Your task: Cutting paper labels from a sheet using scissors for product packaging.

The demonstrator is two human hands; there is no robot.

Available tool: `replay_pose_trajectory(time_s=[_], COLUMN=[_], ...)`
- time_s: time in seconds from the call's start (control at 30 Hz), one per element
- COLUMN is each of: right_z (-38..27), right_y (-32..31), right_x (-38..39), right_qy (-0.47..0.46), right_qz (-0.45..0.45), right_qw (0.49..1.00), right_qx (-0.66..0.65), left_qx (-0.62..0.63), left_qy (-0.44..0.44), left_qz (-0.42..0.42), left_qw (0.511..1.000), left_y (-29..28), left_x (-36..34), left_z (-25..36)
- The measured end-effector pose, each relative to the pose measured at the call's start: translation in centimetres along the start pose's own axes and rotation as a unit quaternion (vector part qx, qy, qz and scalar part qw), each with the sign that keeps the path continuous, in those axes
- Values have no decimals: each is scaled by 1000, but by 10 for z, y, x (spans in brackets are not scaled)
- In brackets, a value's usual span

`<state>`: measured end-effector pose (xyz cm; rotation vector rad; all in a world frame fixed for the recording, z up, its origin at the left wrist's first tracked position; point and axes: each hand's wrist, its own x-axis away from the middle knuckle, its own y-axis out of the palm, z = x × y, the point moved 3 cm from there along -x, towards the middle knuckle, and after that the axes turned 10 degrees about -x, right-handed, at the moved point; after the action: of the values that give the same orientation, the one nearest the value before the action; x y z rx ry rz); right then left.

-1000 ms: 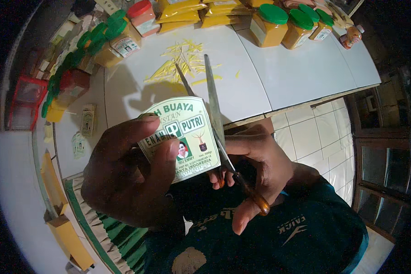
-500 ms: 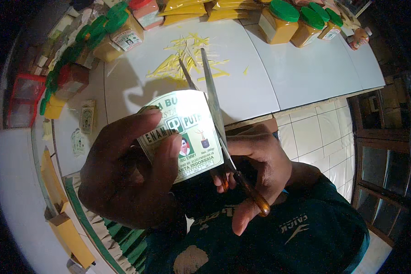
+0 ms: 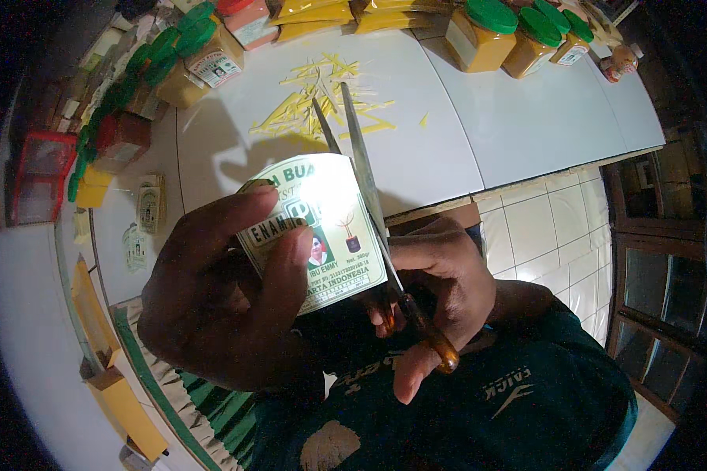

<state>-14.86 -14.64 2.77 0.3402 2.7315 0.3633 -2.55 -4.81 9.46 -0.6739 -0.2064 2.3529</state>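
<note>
A white paper label (image 3: 342, 271) with green print, a small portrait and an arched top is pinched between the thumb and fingers of my left hand (image 3: 220, 290). Bright light glares on its upper part. My right hand (image 3: 448, 275) grips the brown handles of a pair of scissors (image 3: 361, 149). Their long blades point away from me, slightly apart, along the label's right edge. Part of one blade is hidden behind the label. Beyond the tips, thin yellow paper strips (image 3: 322, 102) lie in a loose pile on the white table (image 3: 401, 86).
Jars with green lids (image 3: 483, 35) stand at the back right, and more jars (image 3: 212, 59) line the left side. Yellow packets (image 3: 314, 16) lie along the back. Labels (image 3: 151, 202) rest at the left, near a red-framed box (image 3: 43, 177). The table's edge (image 3: 565, 169) runs along the right.
The scissor blades have come slightly closer together, and my right hand has shifted a little to the left. The label stays nearly in place in my left hand.
</note>
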Motion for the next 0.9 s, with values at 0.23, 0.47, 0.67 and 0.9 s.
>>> replay_pose_trajectory(time_s=[0.23,0.47,0.67,0.9], right_z=[4,8,11,7], right_y=[2,4,6,3], right_x=[1,2,1,-3], right_qy=[-6,-22,-11,-82], right_qz=[15,29,45,-31], right_qw=[1000,999,999,996], right_qx=[0,3,-26,-15], left_qx=[5,85,15,-19], left_qy=[-29,23,15,-22], left_qz=[40,38,25,48], left_qw=[999,995,999,998], left_y=[3,1,0,1], left_x=[4,5,6,6], left_z=[0,-16,-3,-3])
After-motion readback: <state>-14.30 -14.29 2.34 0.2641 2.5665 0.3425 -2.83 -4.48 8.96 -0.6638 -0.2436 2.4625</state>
